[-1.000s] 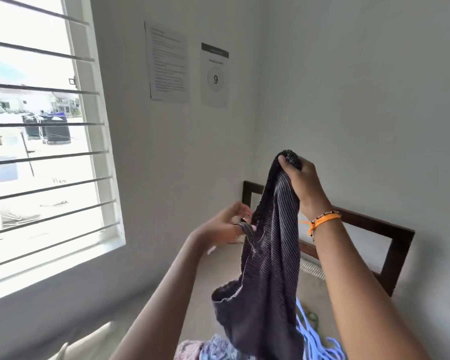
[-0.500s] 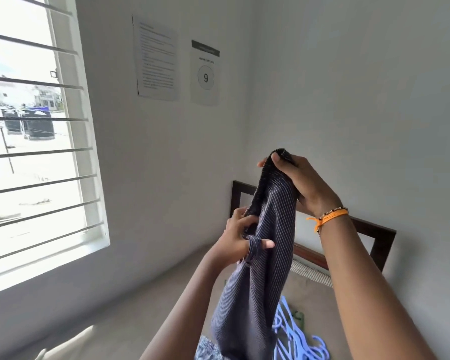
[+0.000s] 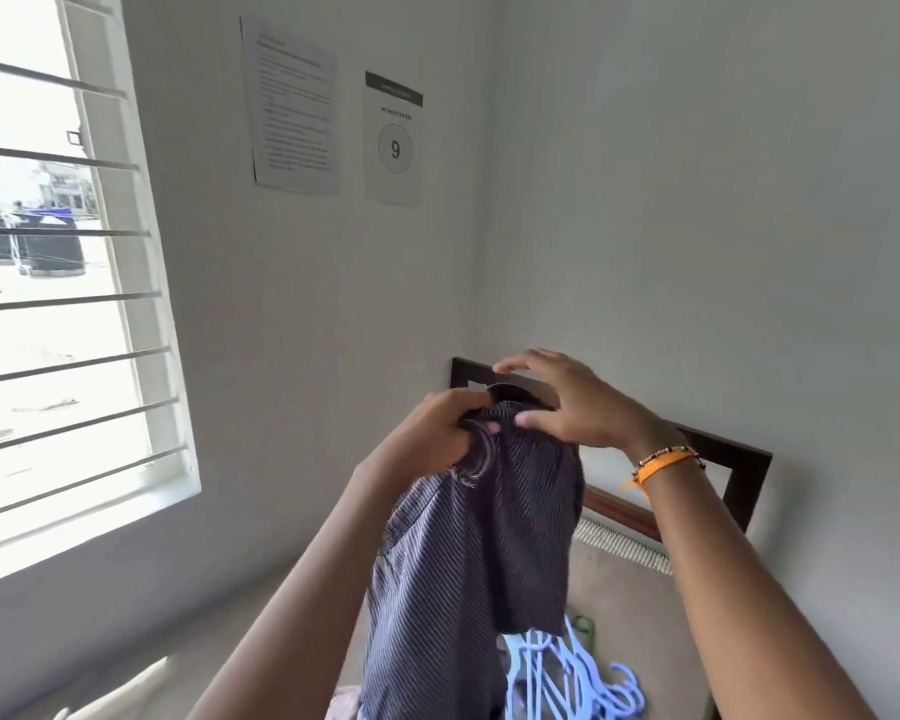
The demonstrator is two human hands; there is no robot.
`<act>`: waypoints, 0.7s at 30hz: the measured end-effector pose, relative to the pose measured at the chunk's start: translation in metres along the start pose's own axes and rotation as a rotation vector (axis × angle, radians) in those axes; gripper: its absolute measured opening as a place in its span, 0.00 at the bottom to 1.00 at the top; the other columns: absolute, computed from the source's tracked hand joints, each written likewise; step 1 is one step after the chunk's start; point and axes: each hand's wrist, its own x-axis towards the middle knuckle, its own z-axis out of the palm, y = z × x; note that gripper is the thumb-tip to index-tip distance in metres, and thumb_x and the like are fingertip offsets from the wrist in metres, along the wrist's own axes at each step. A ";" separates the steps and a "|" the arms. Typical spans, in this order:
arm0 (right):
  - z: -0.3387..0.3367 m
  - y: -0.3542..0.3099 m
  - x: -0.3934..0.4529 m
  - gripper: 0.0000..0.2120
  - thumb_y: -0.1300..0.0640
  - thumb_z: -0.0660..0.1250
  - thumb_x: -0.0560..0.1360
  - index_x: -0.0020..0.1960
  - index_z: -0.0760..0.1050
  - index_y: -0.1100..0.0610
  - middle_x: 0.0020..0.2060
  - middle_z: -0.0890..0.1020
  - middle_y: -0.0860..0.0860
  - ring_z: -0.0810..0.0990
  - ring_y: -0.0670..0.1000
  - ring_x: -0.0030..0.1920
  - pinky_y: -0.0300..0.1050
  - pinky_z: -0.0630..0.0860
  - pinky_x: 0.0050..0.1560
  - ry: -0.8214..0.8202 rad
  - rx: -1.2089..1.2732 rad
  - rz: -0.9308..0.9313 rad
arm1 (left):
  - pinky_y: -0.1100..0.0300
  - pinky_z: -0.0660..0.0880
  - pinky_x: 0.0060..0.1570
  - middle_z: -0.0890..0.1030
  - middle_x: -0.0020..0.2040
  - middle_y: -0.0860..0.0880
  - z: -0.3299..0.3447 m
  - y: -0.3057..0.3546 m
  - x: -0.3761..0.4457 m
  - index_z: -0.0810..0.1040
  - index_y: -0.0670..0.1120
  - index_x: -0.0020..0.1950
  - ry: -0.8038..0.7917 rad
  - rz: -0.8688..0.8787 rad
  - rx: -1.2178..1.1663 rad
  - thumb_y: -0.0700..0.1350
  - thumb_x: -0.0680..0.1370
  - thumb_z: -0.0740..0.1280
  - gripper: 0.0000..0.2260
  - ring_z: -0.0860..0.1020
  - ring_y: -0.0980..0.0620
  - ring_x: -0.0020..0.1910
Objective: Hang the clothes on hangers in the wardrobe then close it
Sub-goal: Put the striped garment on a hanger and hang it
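Note:
A dark pinstriped garment hangs in front of me above the bed. My left hand grips its bunched top edge, with a fabric loop wound round the fingers. My right hand hovers over the same top edge with fingers spread; only the thumb and palm touch the cloth. A heap of light blue hangers lies on the bed below the garment, with a green hanger beside it. No wardrobe is in view.
The bed's beige cover meets a dark wooden headboard against the right wall. More clothes peek in at the bottom edge. A barred window fills the left wall, and two paper notices hang on the far wall.
My right hand has let go of the garment's top and spread its fingers. My left hand has risen to grip the top edge. Both hands sit closer together.

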 end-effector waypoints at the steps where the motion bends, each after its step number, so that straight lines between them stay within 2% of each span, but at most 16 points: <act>1: 0.005 -0.007 0.000 0.30 0.53 0.73 0.67 0.66 0.67 0.42 0.64 0.74 0.45 0.69 0.47 0.68 0.47 0.62 0.69 -0.087 0.102 -0.043 | 0.65 0.66 0.38 0.73 0.34 0.60 0.000 0.006 0.005 0.75 0.52 0.37 -0.024 0.068 0.056 0.36 0.75 0.67 0.12 0.70 0.59 0.34; 3: 0.011 -0.016 -0.001 0.29 0.57 0.72 0.70 0.67 0.65 0.44 0.60 0.77 0.46 0.75 0.47 0.62 0.44 0.68 0.63 -0.116 0.250 -0.046 | 0.67 0.65 0.39 0.73 0.37 0.61 -0.004 0.015 0.013 0.79 0.43 0.45 -0.065 0.148 0.140 0.34 0.75 0.66 0.05 0.70 0.58 0.37; 5: 0.013 -0.020 -0.002 0.21 0.58 0.69 0.74 0.63 0.65 0.49 0.57 0.79 0.53 0.78 0.52 0.58 0.48 0.73 0.58 -0.016 0.299 -0.037 | 0.67 0.65 0.38 0.74 0.38 0.58 -0.010 0.015 0.014 0.79 0.43 0.50 -0.035 0.148 0.136 0.34 0.74 0.67 0.08 0.70 0.59 0.37; 8: 0.011 -0.018 0.001 0.21 0.60 0.70 0.73 0.55 0.58 0.50 0.48 0.82 0.57 0.82 0.58 0.45 0.56 0.77 0.50 0.100 0.173 -0.044 | 0.68 0.68 0.33 0.76 0.40 0.56 -0.019 -0.003 0.003 0.68 0.45 0.53 0.006 -0.039 -0.144 0.31 0.71 0.69 0.16 0.71 0.62 0.31; 10: 0.008 -0.014 0.004 0.22 0.64 0.68 0.74 0.52 0.55 0.51 0.43 0.82 0.57 0.81 0.59 0.38 0.54 0.78 0.42 0.158 0.135 -0.046 | 0.64 0.74 0.36 0.79 0.43 0.54 -0.016 -0.020 -0.013 0.64 0.46 0.56 -0.159 -0.217 -0.276 0.31 0.69 0.72 0.23 0.76 0.59 0.35; 12: 0.003 -0.007 0.008 0.21 0.67 0.66 0.74 0.50 0.55 0.52 0.41 0.81 0.56 0.77 0.52 0.33 0.44 0.76 0.36 0.206 0.151 -0.032 | 0.62 0.76 0.49 0.81 0.51 0.52 -0.005 -0.042 -0.028 0.68 0.49 0.60 -0.357 -0.331 -0.179 0.37 0.68 0.77 0.27 0.80 0.56 0.47; 13: -0.001 -0.006 0.009 0.20 0.68 0.65 0.74 0.49 0.55 0.52 0.40 0.80 0.54 0.74 0.46 0.32 0.39 0.73 0.35 0.206 0.155 -0.023 | 0.62 0.76 0.54 0.82 0.53 0.51 0.002 -0.054 -0.033 0.72 0.49 0.60 -0.398 -0.354 -0.135 0.38 0.68 0.77 0.25 0.80 0.54 0.52; 15: -0.010 0.000 0.010 0.18 0.69 0.65 0.73 0.47 0.59 0.52 0.40 0.79 0.53 0.72 0.41 0.36 0.37 0.72 0.40 0.119 0.184 0.011 | 0.57 0.76 0.56 0.83 0.50 0.49 0.010 -0.075 -0.038 0.78 0.47 0.55 -0.332 -0.414 -0.071 0.41 0.70 0.75 0.15 0.80 0.52 0.50; 17: -0.021 0.006 0.005 0.17 0.67 0.69 0.72 0.46 0.63 0.51 0.45 0.81 0.56 0.76 0.46 0.42 0.42 0.72 0.49 -0.061 0.290 0.040 | 0.56 0.77 0.50 0.82 0.42 0.48 0.003 -0.087 -0.039 0.81 0.43 0.49 -0.221 -0.482 -0.112 0.45 0.72 0.74 0.08 0.79 0.52 0.43; 19: -0.034 0.009 -0.006 0.16 0.66 0.69 0.73 0.50 0.66 0.51 0.52 0.80 0.57 0.78 0.51 0.50 0.45 0.74 0.54 -0.203 0.442 0.080 | 0.61 0.73 0.38 0.78 0.35 0.51 -0.011 -0.087 -0.036 0.80 0.42 0.43 -0.084 -0.527 -0.272 0.45 0.74 0.72 0.07 0.75 0.54 0.36; 21: -0.041 0.010 -0.016 0.18 0.67 0.66 0.74 0.57 0.66 0.50 0.56 0.78 0.54 0.77 0.53 0.56 0.44 0.76 0.56 -0.265 0.553 0.087 | 0.62 0.65 0.30 0.72 0.27 0.55 -0.025 -0.084 -0.026 0.74 0.45 0.33 0.081 -0.527 -0.279 0.46 0.73 0.72 0.12 0.69 0.57 0.29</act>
